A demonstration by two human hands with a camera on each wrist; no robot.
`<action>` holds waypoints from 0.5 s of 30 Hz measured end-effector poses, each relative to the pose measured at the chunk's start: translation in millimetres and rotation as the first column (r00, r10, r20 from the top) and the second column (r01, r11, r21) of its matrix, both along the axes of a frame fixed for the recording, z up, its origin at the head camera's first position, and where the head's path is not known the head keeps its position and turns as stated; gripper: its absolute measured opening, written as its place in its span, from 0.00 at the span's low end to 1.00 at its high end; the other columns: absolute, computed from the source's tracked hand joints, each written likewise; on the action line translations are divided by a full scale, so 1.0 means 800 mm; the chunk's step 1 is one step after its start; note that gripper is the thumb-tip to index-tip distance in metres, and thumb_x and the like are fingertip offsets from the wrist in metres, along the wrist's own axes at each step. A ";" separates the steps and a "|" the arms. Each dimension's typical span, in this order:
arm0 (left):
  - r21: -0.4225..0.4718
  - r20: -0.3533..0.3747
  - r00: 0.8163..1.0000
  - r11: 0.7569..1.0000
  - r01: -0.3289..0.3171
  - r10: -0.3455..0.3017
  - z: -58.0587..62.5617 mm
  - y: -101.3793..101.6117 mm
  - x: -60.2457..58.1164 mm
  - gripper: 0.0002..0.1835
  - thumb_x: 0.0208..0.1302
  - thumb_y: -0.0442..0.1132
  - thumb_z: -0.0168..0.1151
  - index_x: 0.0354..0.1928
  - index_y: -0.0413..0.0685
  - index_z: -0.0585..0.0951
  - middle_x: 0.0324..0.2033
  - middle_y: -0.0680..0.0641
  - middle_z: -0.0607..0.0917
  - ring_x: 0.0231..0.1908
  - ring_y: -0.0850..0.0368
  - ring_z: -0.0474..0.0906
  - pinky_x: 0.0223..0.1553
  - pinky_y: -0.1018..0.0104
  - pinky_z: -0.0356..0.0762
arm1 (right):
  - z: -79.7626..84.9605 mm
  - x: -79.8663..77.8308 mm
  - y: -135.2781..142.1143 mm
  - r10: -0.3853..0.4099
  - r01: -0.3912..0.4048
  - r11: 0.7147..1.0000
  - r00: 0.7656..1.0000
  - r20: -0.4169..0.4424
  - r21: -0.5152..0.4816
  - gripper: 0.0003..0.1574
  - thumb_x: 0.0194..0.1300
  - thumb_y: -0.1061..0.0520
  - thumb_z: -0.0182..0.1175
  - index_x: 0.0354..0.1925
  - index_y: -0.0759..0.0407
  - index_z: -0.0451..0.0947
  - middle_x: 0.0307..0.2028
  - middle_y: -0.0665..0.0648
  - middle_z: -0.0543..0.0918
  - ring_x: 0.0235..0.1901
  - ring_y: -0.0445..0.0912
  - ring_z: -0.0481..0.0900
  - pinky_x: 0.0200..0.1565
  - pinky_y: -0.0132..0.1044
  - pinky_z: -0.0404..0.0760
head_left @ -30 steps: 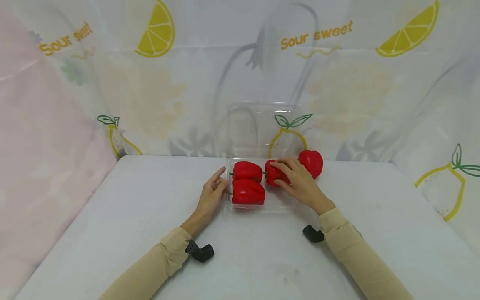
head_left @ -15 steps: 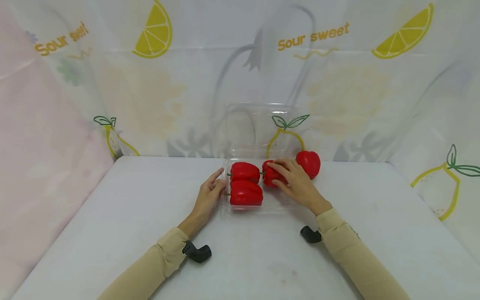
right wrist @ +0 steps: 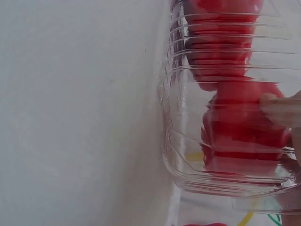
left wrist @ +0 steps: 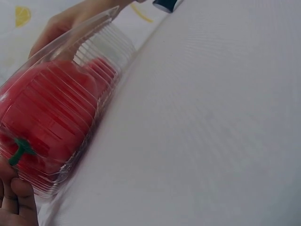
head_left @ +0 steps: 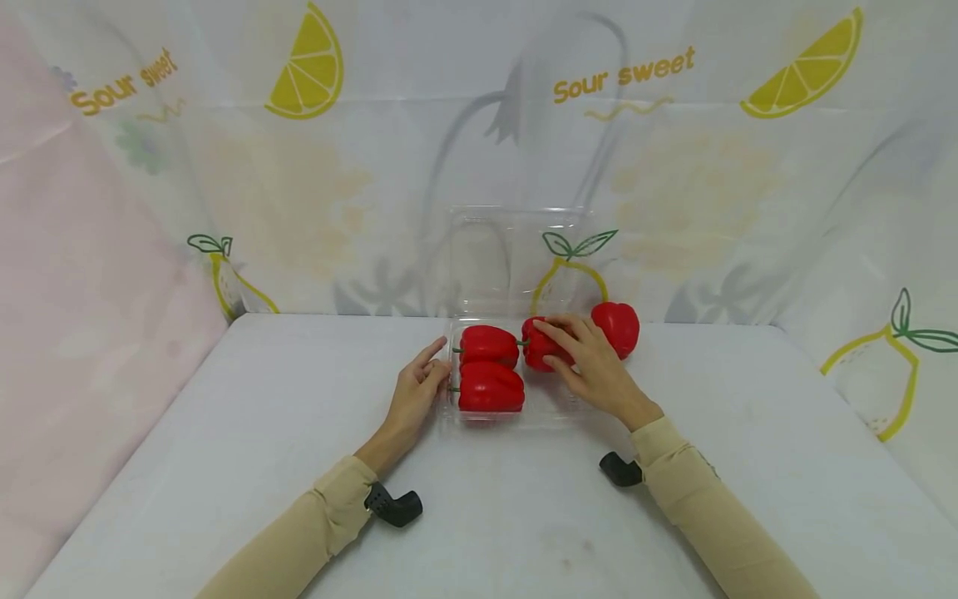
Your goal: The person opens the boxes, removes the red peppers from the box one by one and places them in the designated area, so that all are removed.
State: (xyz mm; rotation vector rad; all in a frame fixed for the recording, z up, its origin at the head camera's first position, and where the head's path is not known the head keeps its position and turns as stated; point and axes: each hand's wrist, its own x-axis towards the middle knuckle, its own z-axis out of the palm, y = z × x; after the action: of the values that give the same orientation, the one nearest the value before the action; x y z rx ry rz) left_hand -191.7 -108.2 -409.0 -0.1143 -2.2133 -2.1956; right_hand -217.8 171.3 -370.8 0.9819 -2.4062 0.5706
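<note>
On my screen, the clear plastic box (head_left: 555,408) sits on the white desk (head_left: 516,516), with a front red bell pepper (head_left: 491,388) in its near left corner; that one looks done. The left hand (head_left: 413,393) touches the box's left wall, pointer finger stretched out, the rest loosely bent. In the box's far left corner lies a back red bell pepper (head_left: 489,346), done too, I think. In the box's far right part, the right hand (head_left: 599,363) pinches a third red bell pepper (head_left: 535,346), so I'd call that one nearly done. A loose red bell pepper (head_left: 616,330), outside the box's far right corner, seems left to do. Behind the box, the clear lid (head_left: 494,287) stands up, not yet down.
</note>
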 end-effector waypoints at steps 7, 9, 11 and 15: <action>-0.004 0.007 1.000 1.000 -0.005 0.005 0.000 0.000 0.000 0.24 0.69 0.37 0.50 0.67 0.51 0.66 0.20 0.54 0.69 0.22 0.63 0.66 0.29 0.76 0.68 | 0.003 -0.002 0.003 -0.004 0.003 0.999 1.000 -0.006 -0.047 0.36 0.57 0.58 0.66 0.64 0.54 0.68 0.58 0.58 0.71 0.56 0.51 0.68 0.52 0.47 0.77; -0.003 0.002 1.000 1.000 -0.007 0.007 -0.001 0.000 0.000 0.24 0.69 0.37 0.50 0.67 0.51 0.66 0.20 0.54 0.69 0.21 0.63 0.66 0.28 0.76 0.67 | 0.004 -0.003 0.005 -0.009 0.009 0.998 1.000 -0.005 -0.070 0.36 0.57 0.59 0.66 0.64 0.54 0.68 0.58 0.58 0.71 0.56 0.51 0.68 0.50 0.47 0.78; -0.001 -0.002 1.000 1.000 -0.009 0.009 -0.001 0.000 0.000 0.24 0.69 0.37 0.51 0.67 0.51 0.66 0.20 0.54 0.69 0.21 0.64 0.66 0.28 0.76 0.67 | 0.006 -0.004 0.007 -0.014 0.014 0.996 1.000 -0.001 -0.091 0.36 0.57 0.59 0.66 0.64 0.54 0.68 0.58 0.58 0.71 0.56 0.51 0.68 0.48 0.46 0.80; 0.002 -0.003 1.000 1.000 -0.015 0.015 -0.001 0.001 -0.001 0.24 0.69 0.37 0.51 0.67 0.51 0.66 0.19 0.55 0.69 0.22 0.63 0.66 0.28 0.75 0.67 | 0.010 -0.005 0.011 -0.022 0.024 0.991 1.000 0.021 -0.129 0.36 0.57 0.59 0.66 0.64 0.54 0.68 0.58 0.59 0.70 0.56 0.51 0.67 0.46 0.47 0.82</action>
State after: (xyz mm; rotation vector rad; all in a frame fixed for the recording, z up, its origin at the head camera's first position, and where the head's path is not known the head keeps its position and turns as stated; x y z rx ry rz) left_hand -192.3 -107.5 -410.0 -0.1011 -2.2029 -2.1888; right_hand -221.8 180.1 -362.7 0.8964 -2.3610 0.7214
